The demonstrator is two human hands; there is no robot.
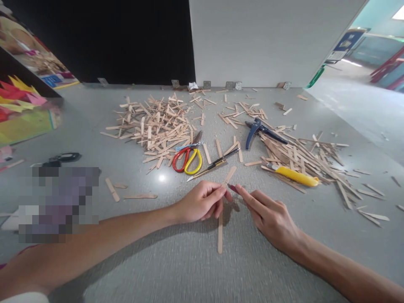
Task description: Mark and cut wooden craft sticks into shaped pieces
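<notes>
The pale wooden stick (pixel 230 173) is in my left hand (pixel 202 203), pinched between thumb and curled fingers, its rounded end slanting up and away from me past my fingertips. From the right, the tip of a small dark tool (pixel 232 188) comes to the stick's edge, just beside my left thumb; I cannot tell whether it touches. My right hand (pixel 271 216) is closed on that tool, forefinger stretched along it, the other fingers bent beneath. Under my left hand another length of stick (pixel 220 237) runs towards me, its upper part hidden, so I cannot tell whether it is a separate piece. Just beyond my left hand, scissors (pixel 187 160) with one red and one yellow handle lie on the bench (pixel 176 265), and near them a slim pointed tool (pixel 214 164). Farther out, a large heap of sticks (pixel 158 122) spreads to the left. On the right, blue pliers (pixel 267 131) and a yellow cutter (pixel 297 176) rest on a second pile (pixel 304 153).
</notes>
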